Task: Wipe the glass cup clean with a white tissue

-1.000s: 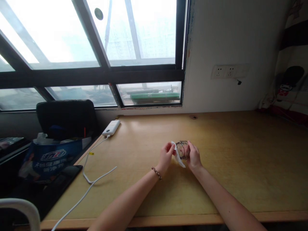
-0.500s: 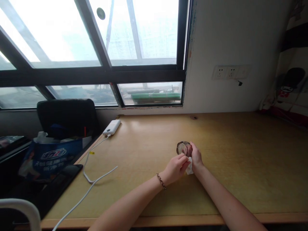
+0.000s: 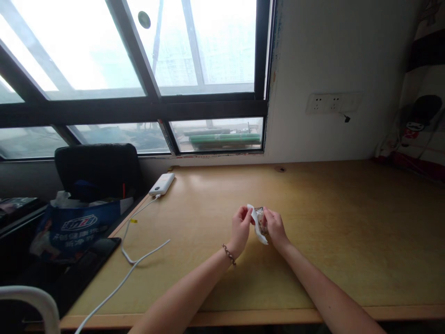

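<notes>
Left hand [image 3: 240,228]: thumb and fingers pinching a white tissue [image 3: 259,235]. Right hand [image 3: 275,228]: fingers curled round a clear glass vessel [image 3: 261,216], beside the tissue, over the wooden desk [image 3: 347,241].

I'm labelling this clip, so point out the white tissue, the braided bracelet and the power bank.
White tissue [image 3: 258,228]: head view, its middle.
Braided bracelet [image 3: 228,254]: head view, its visible band.
Power bank [image 3: 162,183]: head view, its top face.

Left hand [image 3: 240,227]: braided brown bracelet [image 3: 228,255] at wrist [image 3: 235,248]. Forearms [image 3: 313,285] bare.
</notes>
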`<state>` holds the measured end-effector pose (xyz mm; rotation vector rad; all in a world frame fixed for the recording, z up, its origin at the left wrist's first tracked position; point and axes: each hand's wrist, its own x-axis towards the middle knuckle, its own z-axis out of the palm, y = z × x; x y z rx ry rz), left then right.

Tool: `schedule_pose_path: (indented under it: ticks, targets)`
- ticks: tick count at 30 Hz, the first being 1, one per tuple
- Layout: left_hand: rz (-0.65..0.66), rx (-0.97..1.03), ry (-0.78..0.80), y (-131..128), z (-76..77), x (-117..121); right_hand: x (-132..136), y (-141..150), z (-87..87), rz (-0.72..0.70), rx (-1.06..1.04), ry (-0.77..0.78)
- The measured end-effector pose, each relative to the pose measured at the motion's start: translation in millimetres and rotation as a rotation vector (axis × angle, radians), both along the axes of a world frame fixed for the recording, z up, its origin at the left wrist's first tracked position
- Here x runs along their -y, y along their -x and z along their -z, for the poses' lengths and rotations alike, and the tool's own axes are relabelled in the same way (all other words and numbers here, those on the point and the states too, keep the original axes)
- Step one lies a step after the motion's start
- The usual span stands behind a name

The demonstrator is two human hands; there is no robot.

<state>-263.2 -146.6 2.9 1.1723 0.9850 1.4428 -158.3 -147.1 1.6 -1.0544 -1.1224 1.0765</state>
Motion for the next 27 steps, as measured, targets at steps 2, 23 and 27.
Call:
schedule_pose_path:
  ticks: [2,23,27]
  targets:
    - [-0.011,0.108,0.119,3,8.2,-10,0,0,-0.5,0.012,0.046,-0.036]
    - [0.401,0.438,0.366,-15,21.1,-3,-6,-6,-16.7,0.041,-0.467,0.088]
    - [0.179,0.345,0.273,-8,28.2,-14,-9,-10,-15.5,-0.041,-0.47,0.182]
